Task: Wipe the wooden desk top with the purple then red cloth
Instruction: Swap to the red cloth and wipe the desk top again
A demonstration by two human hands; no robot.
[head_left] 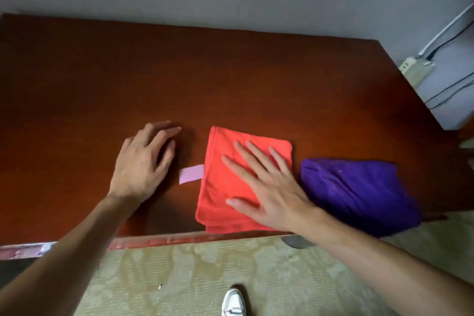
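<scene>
A folded red cloth (225,174) lies near the front edge of the wooden desk top (179,79). My right hand (266,187) rests flat on it with fingers spread, grasping nothing. A crumpled purple cloth (359,192) sits just right of the red one, hanging partly over the desk's front edge. My left hand (143,161) lies on the bare wood left of the red cloth, fingers loosely apart and empty.
A small pink label (191,174) sticks out from the red cloth's left side. At the right, beyond the desk, a power strip (413,67) with cables lies by the wall. Patterned carpet and a white shoe (233,303) are below the front edge.
</scene>
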